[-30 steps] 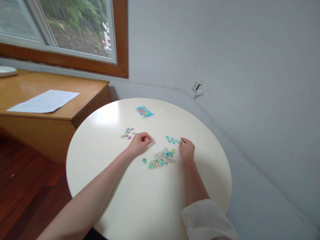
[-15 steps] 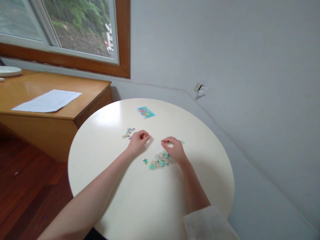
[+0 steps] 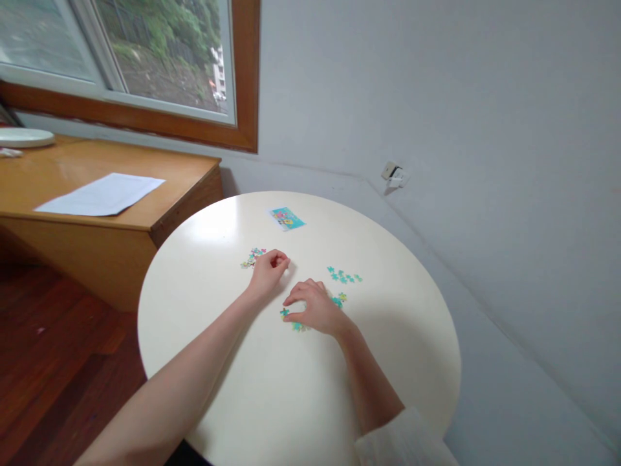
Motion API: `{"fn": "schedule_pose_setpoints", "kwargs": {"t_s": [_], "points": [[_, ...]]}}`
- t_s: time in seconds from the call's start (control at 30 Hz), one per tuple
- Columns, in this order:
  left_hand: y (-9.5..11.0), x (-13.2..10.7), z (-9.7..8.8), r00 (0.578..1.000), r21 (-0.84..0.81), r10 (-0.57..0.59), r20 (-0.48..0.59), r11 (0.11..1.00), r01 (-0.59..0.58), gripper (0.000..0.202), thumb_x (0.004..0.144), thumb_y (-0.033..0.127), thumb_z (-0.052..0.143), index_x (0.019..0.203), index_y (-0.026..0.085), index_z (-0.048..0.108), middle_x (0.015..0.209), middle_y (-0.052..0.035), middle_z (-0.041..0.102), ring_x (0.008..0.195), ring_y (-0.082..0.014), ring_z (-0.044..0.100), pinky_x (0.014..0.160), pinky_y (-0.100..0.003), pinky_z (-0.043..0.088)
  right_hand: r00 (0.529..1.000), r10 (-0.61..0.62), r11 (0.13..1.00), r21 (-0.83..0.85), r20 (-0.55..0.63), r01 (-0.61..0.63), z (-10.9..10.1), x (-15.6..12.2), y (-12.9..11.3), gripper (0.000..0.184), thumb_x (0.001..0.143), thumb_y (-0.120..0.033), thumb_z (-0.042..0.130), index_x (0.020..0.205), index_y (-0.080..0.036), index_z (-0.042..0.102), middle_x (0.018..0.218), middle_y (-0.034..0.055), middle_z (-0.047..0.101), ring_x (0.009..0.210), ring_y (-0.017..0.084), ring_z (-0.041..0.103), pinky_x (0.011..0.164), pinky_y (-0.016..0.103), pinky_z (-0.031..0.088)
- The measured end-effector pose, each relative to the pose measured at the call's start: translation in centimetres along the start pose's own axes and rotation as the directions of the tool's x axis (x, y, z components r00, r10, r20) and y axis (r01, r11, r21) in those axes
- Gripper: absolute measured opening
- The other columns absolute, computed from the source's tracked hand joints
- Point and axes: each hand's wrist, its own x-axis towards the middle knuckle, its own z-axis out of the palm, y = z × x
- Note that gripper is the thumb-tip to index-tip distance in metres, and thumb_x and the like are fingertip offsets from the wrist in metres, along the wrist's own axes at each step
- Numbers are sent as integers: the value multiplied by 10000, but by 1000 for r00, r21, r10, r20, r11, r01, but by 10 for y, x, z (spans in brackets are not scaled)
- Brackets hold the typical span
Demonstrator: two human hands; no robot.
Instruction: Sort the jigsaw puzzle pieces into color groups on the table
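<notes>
My left hand (image 3: 270, 268) hovers over the middle of the round table with thumb and fingertips pressed together. Whatever may be pinched there is too small to make out. Just behind it lies a small cluster of colourful jigsaw puzzle pieces (image 3: 249, 263). My right hand (image 3: 313, 307) reaches over the main pile of puzzle pieces (image 3: 297, 327) and covers most of it. Its thumb and index finger are apart, on either side of a single teal and yellow puzzle piece (image 3: 284, 312) at the pile's left. Several teal puzzle pieces (image 3: 343, 277) lie beyond my right hand.
A picture card (image 3: 288, 219) with a teal print lies toward the far side of the white round table (image 3: 388, 259). To the left stands a wooden desk (image 3: 126, 155) with a paper sheet (image 3: 104, 194). A wall with a socket (image 3: 392, 173) borders the right.
My right hand has moved left and nearer to me, from the teal group to the single piece beside the pile, its fingers spreading. My left hand stays pinched in about the same place.
</notes>
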Motion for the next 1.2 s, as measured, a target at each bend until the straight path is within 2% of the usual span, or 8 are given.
{"fn": "schedule_pose_setpoints", "kwargs": {"t_s": [0.43, 0.63, 0.9, 1.07, 1.2], "points": [[1, 0, -1, 1000, 3, -6, 6, 1000, 6, 138, 656, 286, 568, 651, 148, 562, 527, 25, 531, 497, -97, 468, 508, -226, 343, 999, 2, 999, 52, 37, -4, 2, 1, -1, 112, 695, -286, 715, 776, -218, 677, 874, 6, 645, 904, 174, 521, 828, 330, 291], [2, 0, -1, 1000, 16, -3, 6, 1000, 3, 140, 652, 290, 566, 647, 150, 556, 528, 26, 526, 503, -99, 467, 511, -228, 341, 999, 10, 997, 74, 36, -13, 1, 1, -3, 138, 658, -237, 736, 770, -209, 661, 874, 3, 657, 905, 179, 539, 845, 345, 307], [4, -1, -2, 1000, 36, -1, 8, 999, 1, 124, 655, 271, 561, 637, 149, 557, 524, 29, 511, 495, -96, 448, 506, -228, 334, 998, 55, 988, 146, 17, -57, 2, 1, -7, 117, 631, -195, 723, 731, -204, 662, 780, -5, 680, 786, 157, 593, 858, 349, 354], [-1, -1, -1, 1000, 18, -12, 24, 1000, 11, 130, 651, 277, 558, 646, 148, 550, 520, 33, 501, 497, -96, 450, 507, -225, 330, 998, 58, 952, 301, -24, -48, 8, 4, -4, 120, 632, -127, 670, 740, -178, 658, 745, -5, 663, 704, 122, 576, 742, 276, 430], [-4, -1, 1, 995, -2, -36, 93, 999, 36, 143, 655, 289, 551, 653, 146, 551, 532, 19, 535, 510, -101, 476, 524, -225, 354, 992, 109, 896, 439, -63, -70, 12, 7, 2, 91, 661, -139, 616, 746, -162, 642, 684, -10, 630, 637, 108, 561, 647, 237, 452]]}}
